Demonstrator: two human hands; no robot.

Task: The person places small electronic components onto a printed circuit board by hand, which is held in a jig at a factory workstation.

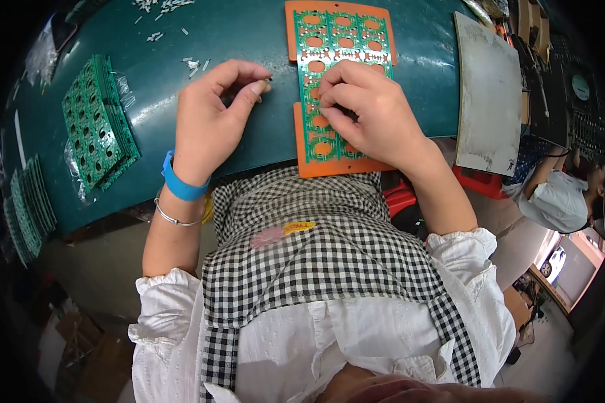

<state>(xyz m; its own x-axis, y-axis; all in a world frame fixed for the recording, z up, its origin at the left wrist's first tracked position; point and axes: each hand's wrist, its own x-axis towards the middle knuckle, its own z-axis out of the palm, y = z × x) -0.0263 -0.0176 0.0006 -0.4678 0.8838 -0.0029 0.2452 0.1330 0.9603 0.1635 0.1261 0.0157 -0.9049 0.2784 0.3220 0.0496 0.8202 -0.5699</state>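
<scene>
A green circuit board panel with rows of oval openings lies on an orange tray, close to the table's front edge. Over the middle of the panel is my right hand, its thumb and fingertips drawn together at the board's left side. Whatever they pinch is hidden or too small to name. My left hand hovers just left of the panel, thumb and forefinger pressed together. A tiny dark bit shows at their tips, too small to identify. Small white strips lie scattered beyond my left hand.
A stack of green circuit boards stands at the left of the green table, with another stack nearer the left edge. To the right is a worn grey panel. A person sits farther right, past a red stool.
</scene>
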